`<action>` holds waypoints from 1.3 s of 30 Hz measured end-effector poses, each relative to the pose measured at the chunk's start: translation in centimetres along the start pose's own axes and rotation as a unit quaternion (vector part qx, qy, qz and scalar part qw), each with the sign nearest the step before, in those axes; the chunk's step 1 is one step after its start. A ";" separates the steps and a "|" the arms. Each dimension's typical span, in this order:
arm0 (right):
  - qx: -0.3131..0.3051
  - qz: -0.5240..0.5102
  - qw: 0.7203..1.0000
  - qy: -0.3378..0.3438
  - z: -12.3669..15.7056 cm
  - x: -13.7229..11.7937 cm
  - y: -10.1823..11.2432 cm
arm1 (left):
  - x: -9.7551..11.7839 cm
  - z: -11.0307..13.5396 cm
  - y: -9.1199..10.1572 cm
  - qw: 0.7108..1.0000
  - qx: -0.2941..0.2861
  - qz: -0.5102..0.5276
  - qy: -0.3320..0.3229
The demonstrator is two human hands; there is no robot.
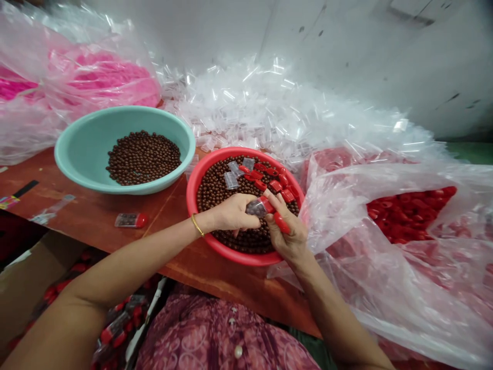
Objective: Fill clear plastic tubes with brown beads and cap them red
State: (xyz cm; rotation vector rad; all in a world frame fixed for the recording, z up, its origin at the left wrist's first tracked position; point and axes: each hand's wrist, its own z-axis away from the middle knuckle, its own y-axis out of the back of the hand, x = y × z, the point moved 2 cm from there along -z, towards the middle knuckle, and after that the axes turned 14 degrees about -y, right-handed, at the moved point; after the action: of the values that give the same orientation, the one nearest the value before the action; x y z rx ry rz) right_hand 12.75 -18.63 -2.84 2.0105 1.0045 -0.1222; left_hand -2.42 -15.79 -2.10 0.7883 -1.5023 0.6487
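Observation:
Over a red bowl (208,169) of small brown balls (215,192), my left hand (234,213) is closed on a small clear tube (256,207) filled with brown balls. My right hand (287,234) pinches a red cap (266,204) against the tube's end and also holds a spare red cap (282,223) in its fingers. Several red caps (275,182) and empty clear tubes (233,177) lie on the balls at the bowl's far side. A gold bangle (197,225) sits on my left wrist.
A teal bowl (88,149) with brown balls stands to the left. A filled, capped tube (131,220) lies on the wooden table (96,216). A heap of clear tubes (269,110) lies behind. A bag of red caps (408,213) is at right, pink-filled bags (77,77) at back left.

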 end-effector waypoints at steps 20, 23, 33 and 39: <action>-0.024 -0.106 0.986 -0.130 -0.6 0.1 0.0 | 0.1 -0.3 0.2 0.991 -0.031 0.130 0.025; -0.037 -0.202 0.951 -0.231 -0.7 0.4 0.2 | -0.2 -0.6 0.2 0.999 0.016 0.040 0.010; -0.058 -0.119 0.940 -0.313 -2.3 -0.3 0.4 | -0.3 -0.6 0.7 0.964 0.079 -0.235 -0.100; 0.045 -0.144 0.938 -0.312 -1.4 -0.2 -0.8 | -0.3 -0.4 0.4 0.961 0.059 -0.257 -0.084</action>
State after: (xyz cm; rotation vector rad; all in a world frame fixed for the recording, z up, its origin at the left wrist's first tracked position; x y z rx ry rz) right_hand 11.69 -17.46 -2.44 1.7083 0.8689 -0.9179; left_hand -2.49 -15.18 -2.34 1.2955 -1.3363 0.2836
